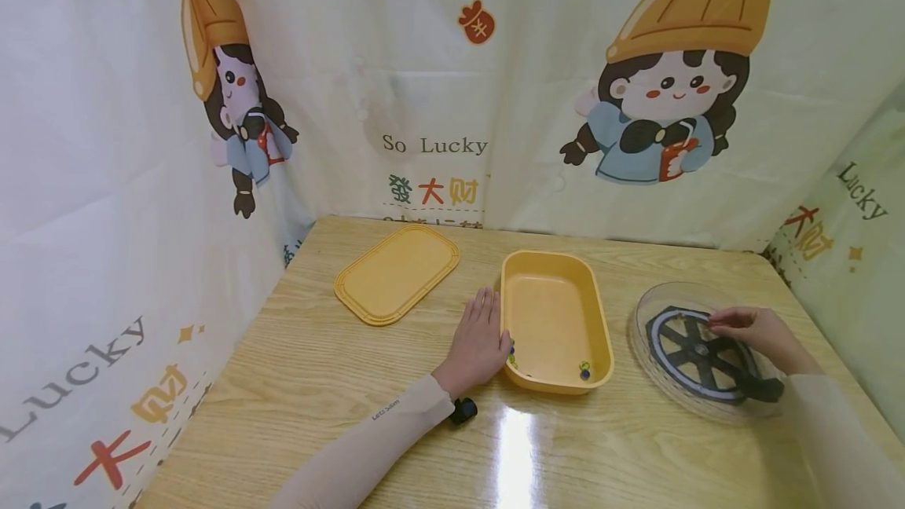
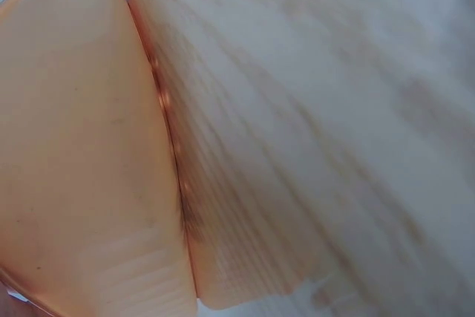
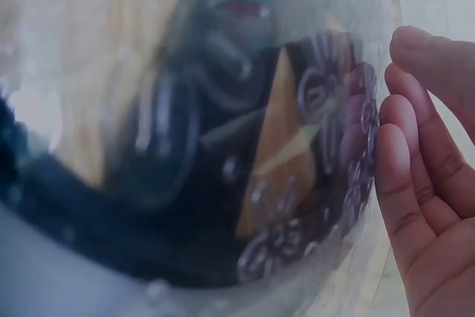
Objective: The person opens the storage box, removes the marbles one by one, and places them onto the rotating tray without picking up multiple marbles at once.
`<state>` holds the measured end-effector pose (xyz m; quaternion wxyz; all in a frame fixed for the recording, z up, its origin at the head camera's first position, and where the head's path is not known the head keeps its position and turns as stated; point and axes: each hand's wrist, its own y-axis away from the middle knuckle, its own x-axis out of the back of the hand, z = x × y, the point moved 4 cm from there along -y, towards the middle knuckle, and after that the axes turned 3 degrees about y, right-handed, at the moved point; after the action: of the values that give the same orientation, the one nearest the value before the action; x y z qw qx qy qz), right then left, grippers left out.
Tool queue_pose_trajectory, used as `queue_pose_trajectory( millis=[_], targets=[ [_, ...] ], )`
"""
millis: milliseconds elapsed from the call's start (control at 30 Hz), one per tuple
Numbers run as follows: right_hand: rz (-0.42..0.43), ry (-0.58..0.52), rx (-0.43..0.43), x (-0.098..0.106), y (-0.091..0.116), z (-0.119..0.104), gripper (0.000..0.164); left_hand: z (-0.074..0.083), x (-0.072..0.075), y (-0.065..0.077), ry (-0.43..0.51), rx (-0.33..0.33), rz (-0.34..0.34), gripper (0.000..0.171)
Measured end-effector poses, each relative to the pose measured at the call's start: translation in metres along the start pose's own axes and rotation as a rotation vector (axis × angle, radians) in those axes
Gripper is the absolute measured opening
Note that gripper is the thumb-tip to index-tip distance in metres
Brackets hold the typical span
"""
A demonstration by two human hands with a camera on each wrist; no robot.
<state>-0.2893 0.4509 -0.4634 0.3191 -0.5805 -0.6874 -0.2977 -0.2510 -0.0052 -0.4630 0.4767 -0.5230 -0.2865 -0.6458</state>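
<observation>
A yellow plastic bin (image 1: 544, 313) sits mid-table in the head view. Inside lie small glass marbles (image 1: 584, 373), some by the right front corner and others at the left wall. My left hand (image 1: 477, 342) rests along the bin's left side with straight fingers, its thumb at the rim. The bin's outer wall (image 2: 82, 146) fills the left of the left wrist view. To the right, a round clear dish (image 1: 646, 324) holds a black spoked wheel shape (image 1: 700, 349) with a pale ring. My right hand (image 1: 760, 334) hovers over it, fingers loosely bent, thumb near the index finger. No object shows between the fingertips (image 3: 391, 155).
Behind my left hand lies a flat yellow lid (image 1: 397, 275). A small black device (image 1: 463, 411) is at my left wrist, another (image 1: 763, 389) by the right one. A printed cloth (image 1: 523, 100) hangs around the wooden table (image 1: 318, 415).
</observation>
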Motion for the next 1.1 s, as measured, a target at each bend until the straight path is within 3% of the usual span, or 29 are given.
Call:
queue_pose_trajectory(
  millis=[500, 1100],
  targets=[
    [-0.081, 0.032, -0.07, -0.0003, 0.0009, 0.0011, 0.039, -0.0007, -0.0019, -0.0006, 0.023, 0.003, 0.01, 0.061],
    [-0.071, 0.004, -0.035, 0.002, 0.0018, 0.0026, 0.038, -0.0002, -0.0006, -0.0007, 0.01, 0.006, -0.005, 0.061]
  ],
)
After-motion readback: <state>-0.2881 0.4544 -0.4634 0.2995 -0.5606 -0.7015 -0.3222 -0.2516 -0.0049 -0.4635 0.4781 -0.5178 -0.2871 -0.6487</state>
